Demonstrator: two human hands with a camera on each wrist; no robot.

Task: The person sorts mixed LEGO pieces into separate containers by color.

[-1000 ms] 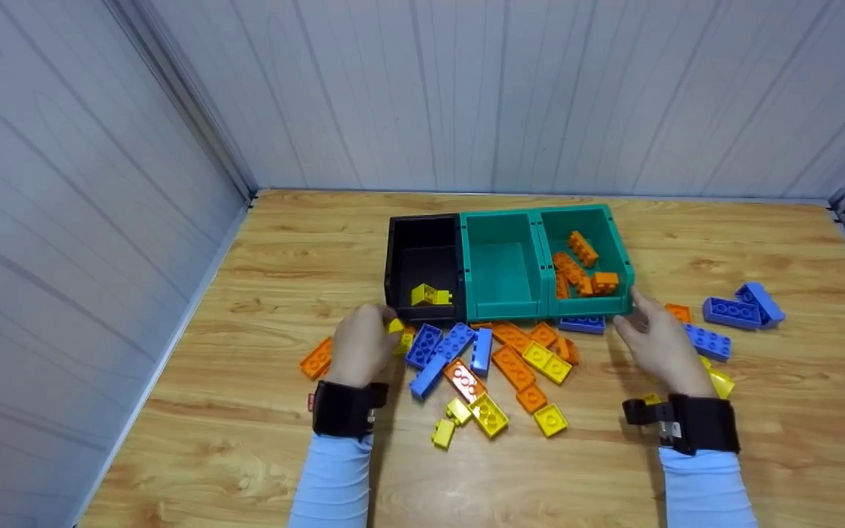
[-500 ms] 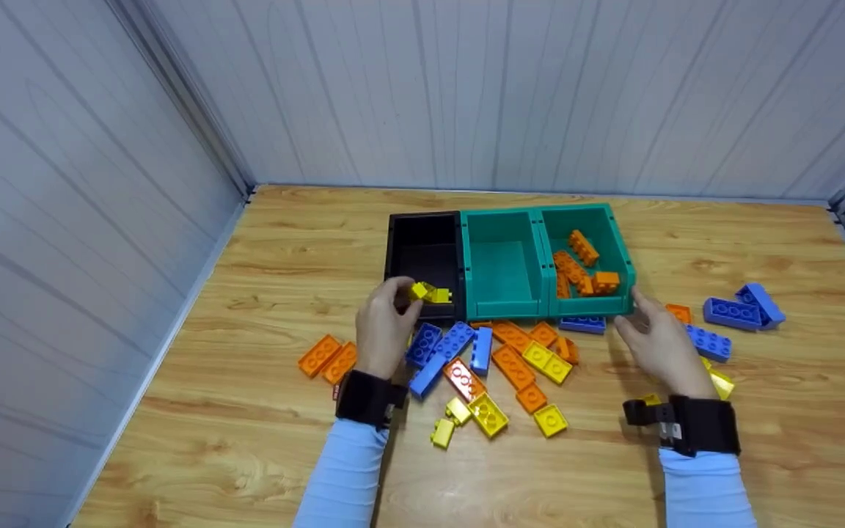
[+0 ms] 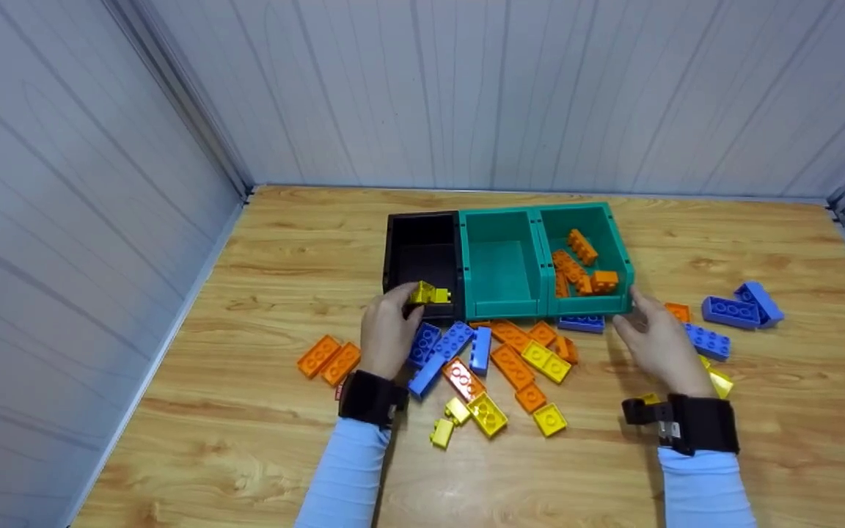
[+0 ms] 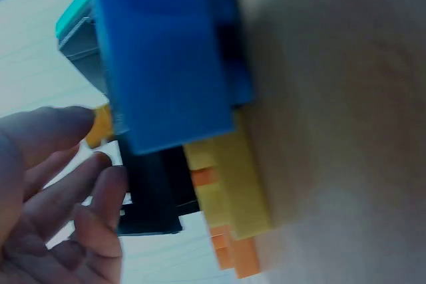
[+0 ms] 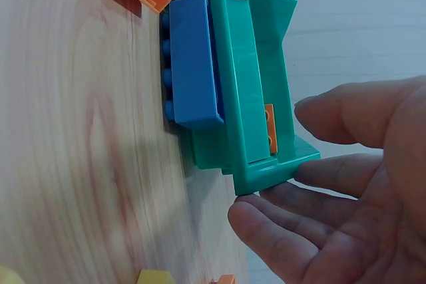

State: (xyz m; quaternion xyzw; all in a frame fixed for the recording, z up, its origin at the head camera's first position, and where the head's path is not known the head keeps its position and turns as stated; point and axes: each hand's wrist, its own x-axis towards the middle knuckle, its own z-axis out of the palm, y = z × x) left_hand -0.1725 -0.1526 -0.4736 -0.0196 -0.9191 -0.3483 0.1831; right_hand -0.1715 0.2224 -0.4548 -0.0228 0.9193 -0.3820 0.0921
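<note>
In the head view, my left hand (image 3: 386, 334) reaches over the front edge of the black bin (image 3: 422, 231). Its thumb and index finger pinch a small yellow brick (image 4: 101, 126), partly hidden by the thumb in the left wrist view. Beside it in the bin lies another yellow brick (image 3: 441, 295). My right hand (image 3: 661, 345) rests with loosely bent fingers against the front right corner of the right-hand green bin (image 5: 243, 98); the thumb stands apart from it. Several orange bricks (image 3: 573, 271) lie in that bin.
The middle green bin (image 3: 503, 253) joins the other two in a row. Blue bricks (image 3: 455, 341), orange bricks (image 3: 514, 367) and yellow bricks (image 3: 488, 416) lie scattered in front. More blue bricks (image 3: 730, 312) lie to the right, two orange bricks (image 3: 320, 356) at left.
My left hand has moved right and forward from the table to the black bin, bringing a yellow brick. It uncovered an orange brick at left. My right hand has stayed at the green bin.
</note>
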